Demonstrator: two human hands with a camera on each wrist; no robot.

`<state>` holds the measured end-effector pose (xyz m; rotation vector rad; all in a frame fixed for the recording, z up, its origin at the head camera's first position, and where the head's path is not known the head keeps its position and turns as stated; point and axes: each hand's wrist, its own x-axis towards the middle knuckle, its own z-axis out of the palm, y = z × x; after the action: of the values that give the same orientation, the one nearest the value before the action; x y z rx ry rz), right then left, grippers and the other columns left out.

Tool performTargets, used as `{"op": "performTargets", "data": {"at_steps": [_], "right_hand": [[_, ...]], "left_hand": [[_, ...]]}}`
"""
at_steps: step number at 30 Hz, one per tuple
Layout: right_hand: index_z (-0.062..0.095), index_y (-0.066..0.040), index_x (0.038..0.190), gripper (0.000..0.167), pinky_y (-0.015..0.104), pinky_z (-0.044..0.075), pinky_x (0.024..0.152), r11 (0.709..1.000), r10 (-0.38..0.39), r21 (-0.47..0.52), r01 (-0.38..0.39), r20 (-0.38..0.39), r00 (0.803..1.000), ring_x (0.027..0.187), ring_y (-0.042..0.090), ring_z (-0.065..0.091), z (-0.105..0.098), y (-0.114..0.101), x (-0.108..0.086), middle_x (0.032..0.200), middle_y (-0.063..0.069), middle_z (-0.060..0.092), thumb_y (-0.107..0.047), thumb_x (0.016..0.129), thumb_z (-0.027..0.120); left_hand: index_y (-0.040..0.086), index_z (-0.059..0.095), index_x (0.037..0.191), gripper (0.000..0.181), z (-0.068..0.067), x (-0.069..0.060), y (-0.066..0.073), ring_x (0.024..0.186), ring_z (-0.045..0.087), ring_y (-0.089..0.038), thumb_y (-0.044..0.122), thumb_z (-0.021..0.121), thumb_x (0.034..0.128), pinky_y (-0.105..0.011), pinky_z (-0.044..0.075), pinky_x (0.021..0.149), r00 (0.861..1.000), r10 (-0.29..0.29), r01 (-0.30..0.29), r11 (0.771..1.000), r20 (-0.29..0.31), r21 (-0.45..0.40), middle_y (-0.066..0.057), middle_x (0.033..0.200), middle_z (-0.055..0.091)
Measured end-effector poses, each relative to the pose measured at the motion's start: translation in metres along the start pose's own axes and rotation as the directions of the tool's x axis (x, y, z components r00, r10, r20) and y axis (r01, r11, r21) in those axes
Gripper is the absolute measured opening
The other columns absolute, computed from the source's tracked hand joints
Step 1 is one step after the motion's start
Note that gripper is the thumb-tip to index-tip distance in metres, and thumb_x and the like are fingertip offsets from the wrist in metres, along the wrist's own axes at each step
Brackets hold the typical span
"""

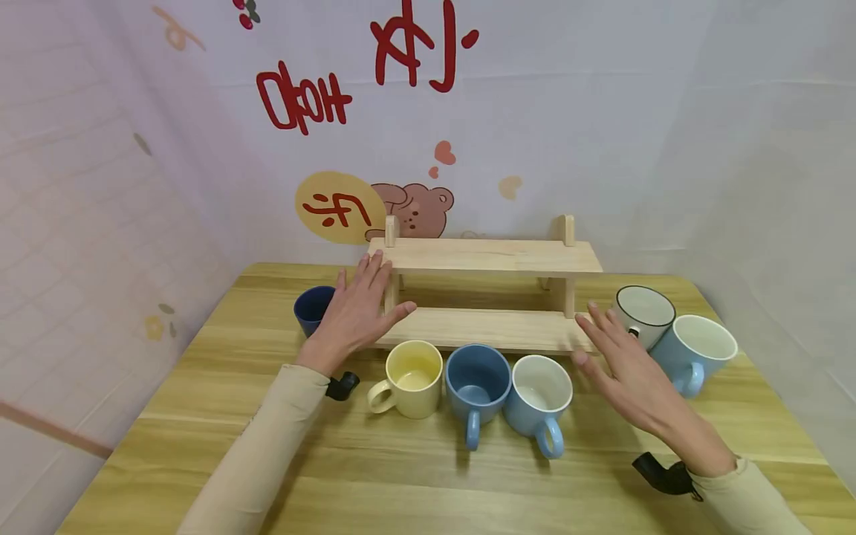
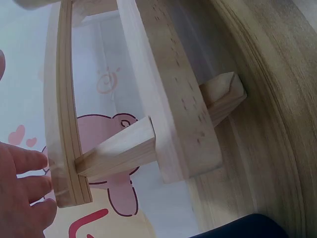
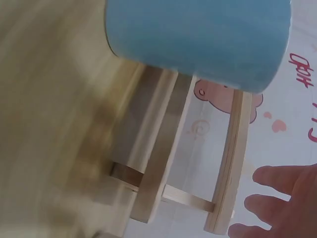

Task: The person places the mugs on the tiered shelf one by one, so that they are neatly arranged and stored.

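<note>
A two-tier wooden shelf stands on the table, its boards also visible in the left wrist view. My left hand is at its left end, fingers extended; in the left wrist view the fingertips meet the upper board's end. Beside the shelf's right end, my right hand is held with straight fingers and grips nothing. In front of the shelf are a yellow mug, a blue mug and a light blue mug. A light blue mug fills the top of the right wrist view.
A navy cup, partly hidden by my left hand, stands left of the shelf. Right of my right hand are a white mug with a dark rim and another light blue mug. A printed cloth hangs behind the wooden table.
</note>
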<state>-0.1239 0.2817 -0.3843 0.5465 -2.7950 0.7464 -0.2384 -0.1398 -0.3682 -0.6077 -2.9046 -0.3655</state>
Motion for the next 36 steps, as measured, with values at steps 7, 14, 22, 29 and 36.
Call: {"op": "performTargets", "data": {"at_steps": [7,14,22,29,36], "right_hand": [[0.033,-0.012,0.163,0.062,0.075,0.029,0.108,0.997,0.038,0.07,-0.043,0.065,0.997,0.156,0.043,0.017,-0.003,-0.006,-0.011,0.172,0.008,0.018,-0.032,0.108,0.054],[0.041,-0.014,0.16,0.057,0.045,0.039,0.113,0.993,0.021,0.117,-0.028,0.06,0.998,0.148,0.034,0.038,-0.002,-0.006,-0.025,0.166,0.011,0.035,-0.024,0.107,0.059],[0.056,-0.011,0.149,0.043,0.009,0.041,0.098,0.977,0.023,0.21,-0.037,0.071,0.997,0.131,-0.003,0.048,0.002,-0.002,-0.044,0.146,0.011,0.06,-0.015,0.106,0.06],[0.063,-0.009,0.139,0.033,0.016,0.05,0.093,0.927,0.034,0.368,-0.078,0.124,0.992,0.124,0.001,0.059,0.006,-0.003,-0.054,0.135,0.008,0.067,-0.008,0.107,0.055],[0.071,-0.016,0.129,0.028,0.019,0.052,0.092,0.874,0.06,0.457,-0.164,0.232,0.971,0.117,0.003,0.064,0.011,-0.003,-0.06,0.124,0.002,0.073,-0.012,0.11,0.051]], "left_hand": [[0.005,0.022,0.165,0.097,0.001,0.003,-0.005,0.16,0.001,-0.031,0.074,0.039,0.0999,-0.063,0.003,0.125,1.0,-0.001,0.001,1.0,0.014,-0.001,-0.014,0.173,0.009],[0.006,0.021,0.165,0.096,0.0,0.002,-0.007,0.16,0.001,-0.03,0.073,0.04,0.1001,-0.06,0.002,0.125,1.0,-0.003,0.004,1.0,0.019,-0.013,-0.013,0.173,0.009],[0.005,0.023,0.165,0.095,0.0,-0.001,-0.007,0.16,0.0,-0.029,0.073,0.041,0.1005,-0.059,0.002,0.126,1.0,0.004,-0.003,0.999,0.01,-0.045,-0.013,0.173,0.009],[0.004,0.024,0.165,0.095,0.0,-0.001,-0.007,0.16,0.001,-0.029,0.073,0.04,0.1007,-0.058,0.002,0.126,1.0,0.01,-0.009,0.998,0.012,-0.062,-0.013,0.173,0.01],[0.004,0.026,0.164,0.093,0.001,0.001,-0.006,0.16,0.003,-0.03,0.071,0.041,0.1016,-0.056,0.004,0.127,1.0,0.016,-0.015,0.998,0.011,-0.064,-0.014,0.173,0.013]]}}
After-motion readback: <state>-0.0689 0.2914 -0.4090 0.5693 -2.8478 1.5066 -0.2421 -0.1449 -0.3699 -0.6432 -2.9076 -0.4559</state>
